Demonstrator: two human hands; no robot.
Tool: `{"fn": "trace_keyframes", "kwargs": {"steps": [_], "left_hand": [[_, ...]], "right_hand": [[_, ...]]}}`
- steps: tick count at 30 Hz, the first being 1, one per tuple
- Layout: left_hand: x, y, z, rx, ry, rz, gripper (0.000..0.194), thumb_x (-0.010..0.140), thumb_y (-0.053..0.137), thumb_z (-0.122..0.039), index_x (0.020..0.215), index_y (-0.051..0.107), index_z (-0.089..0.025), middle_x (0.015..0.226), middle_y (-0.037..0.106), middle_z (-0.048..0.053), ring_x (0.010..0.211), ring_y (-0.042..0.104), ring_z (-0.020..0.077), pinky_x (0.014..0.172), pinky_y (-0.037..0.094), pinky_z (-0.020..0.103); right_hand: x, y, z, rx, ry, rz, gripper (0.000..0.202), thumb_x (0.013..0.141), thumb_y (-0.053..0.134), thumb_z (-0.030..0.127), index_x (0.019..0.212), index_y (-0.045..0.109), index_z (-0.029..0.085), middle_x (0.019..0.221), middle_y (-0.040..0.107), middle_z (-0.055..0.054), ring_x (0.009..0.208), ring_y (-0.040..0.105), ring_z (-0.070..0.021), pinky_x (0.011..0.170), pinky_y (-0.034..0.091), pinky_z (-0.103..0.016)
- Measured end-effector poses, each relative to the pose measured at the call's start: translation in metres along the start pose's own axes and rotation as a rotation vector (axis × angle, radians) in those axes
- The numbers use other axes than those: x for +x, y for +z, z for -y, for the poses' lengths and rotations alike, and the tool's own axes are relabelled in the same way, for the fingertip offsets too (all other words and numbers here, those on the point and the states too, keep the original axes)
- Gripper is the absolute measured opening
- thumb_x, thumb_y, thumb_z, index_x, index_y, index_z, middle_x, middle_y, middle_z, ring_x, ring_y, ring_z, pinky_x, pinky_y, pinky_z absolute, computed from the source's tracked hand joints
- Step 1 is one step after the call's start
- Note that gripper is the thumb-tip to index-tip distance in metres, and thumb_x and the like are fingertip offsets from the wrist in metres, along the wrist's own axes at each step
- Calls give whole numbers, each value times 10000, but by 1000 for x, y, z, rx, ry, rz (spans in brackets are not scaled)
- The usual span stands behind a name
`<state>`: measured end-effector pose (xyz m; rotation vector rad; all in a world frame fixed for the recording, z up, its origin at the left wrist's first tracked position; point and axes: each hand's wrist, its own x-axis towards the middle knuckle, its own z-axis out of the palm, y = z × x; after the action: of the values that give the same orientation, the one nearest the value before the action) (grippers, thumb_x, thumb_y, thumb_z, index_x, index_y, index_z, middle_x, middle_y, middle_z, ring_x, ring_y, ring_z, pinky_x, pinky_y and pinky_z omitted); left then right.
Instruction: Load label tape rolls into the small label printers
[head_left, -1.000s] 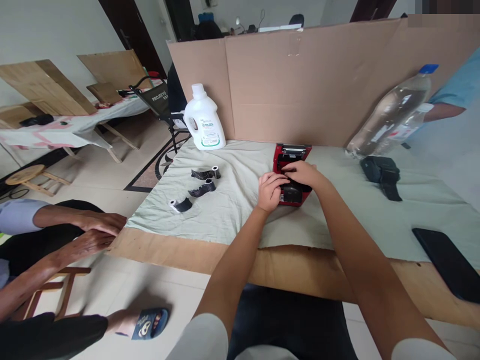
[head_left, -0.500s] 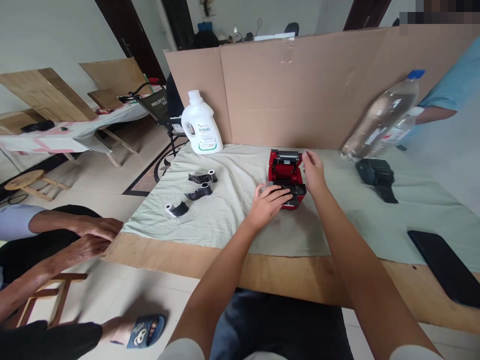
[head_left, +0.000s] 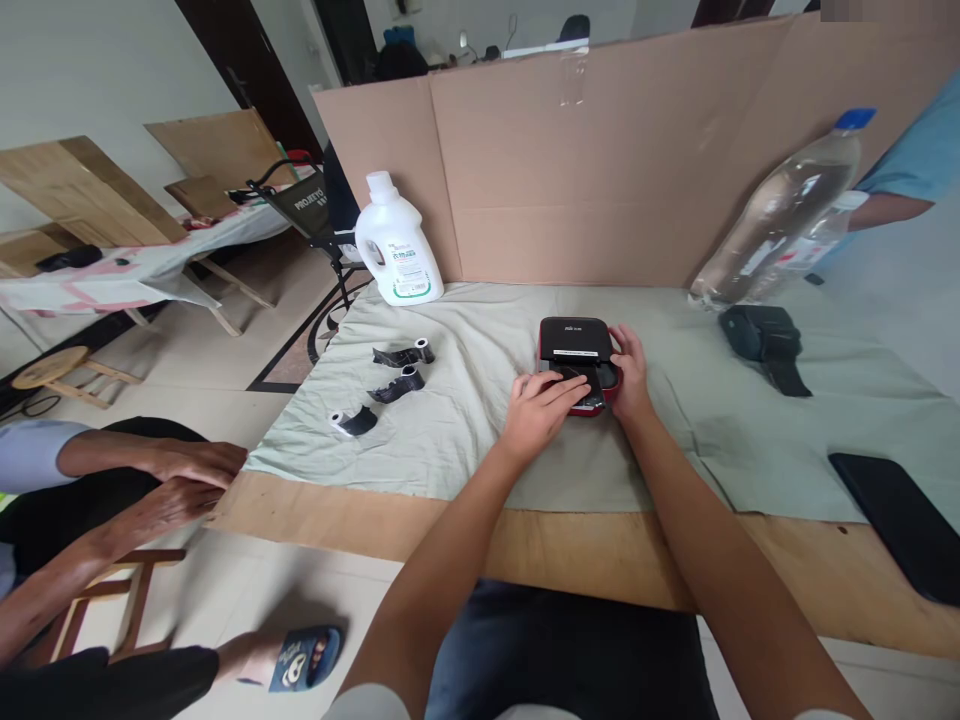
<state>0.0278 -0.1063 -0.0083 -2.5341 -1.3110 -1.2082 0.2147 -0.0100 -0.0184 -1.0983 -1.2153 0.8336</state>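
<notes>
A small red and black receipt printer [head_left: 576, 343] lies on the cloth in front of me, its black lid down. My left hand [head_left: 541, 408] rests over the front left of it, fingers stretched flat across a dark strip of paper [head_left: 592, 393] that comes out under the lid. Against the right side, my right hand [head_left: 630, 372] grips the printer's edge with bent fingers. Left of the printer are three small black paper rolls, a far one [head_left: 405, 354], a middle one [head_left: 397, 384] and a near one [head_left: 354, 420], each partly unrolled.
A white detergent jug [head_left: 399, 245] and clear bottles [head_left: 787, 215] stand before a cardboard screen [head_left: 585, 180]. To the right lie a dark device with a black strip [head_left: 761, 335] and a black phone [head_left: 896, 520]. Another person's hands [head_left: 187, 475] rest at the table's left corner.
The printer's lid has swung down, covering the red inside. My right hand has come down from the raised top edge to the right side. My left hand has stayed at the front.
</notes>
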Motion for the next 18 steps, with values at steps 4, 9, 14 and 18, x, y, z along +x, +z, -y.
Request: {"fn": "trace_keyframes", "kwargs": {"steps": [4, 9, 14, 18], "left_hand": [[-1, 5, -4, -25, -67, -28, 378, 1100, 439, -302, 1340, 729, -343, 1394, 736, 18, 1120, 609, 231, 965, 451, 417], [3, 11, -10, -111, -100, -79, 407, 1113, 383, -283, 1343, 719, -286, 1402, 730, 51, 1038, 626, 211, 963, 504, 402], [8, 14, -14, -220, -55, -164, 454, 1115, 306, -228, 1367, 683, -218, 1410, 717, 104, 1170, 691, 194, 1013, 548, 402], [8, 13, -14, -259, -41, -185, 442, 1115, 307, -233, 1354, 678, -209, 1395, 722, 122, 1233, 698, 199, 1027, 562, 411]], "right_hand": [[1, 4, -2, 137, 28, -1, 678, 830, 521, 535, 1444, 547, 248, 1537, 604, -111, 1420, 576, -257, 1162, 485, -449], [5, 7, 0, 226, 41, -67, 571, 810, 613, 557, 1282, 650, 238, 1423, 692, -100, 1356, 634, -258, 1168, 487, -445], [7, 7, 3, 146, 53, -51, 631, 854, 573, 633, 1331, 641, 226, 1458, 669, -109, 1344, 645, -246, 1091, 554, -394], [6, 7, 3, 136, 37, -52, 662, 843, 578, 663, 1326, 641, 216, 1448, 679, -113, 1346, 645, -239, 1133, 524, -385]]}}
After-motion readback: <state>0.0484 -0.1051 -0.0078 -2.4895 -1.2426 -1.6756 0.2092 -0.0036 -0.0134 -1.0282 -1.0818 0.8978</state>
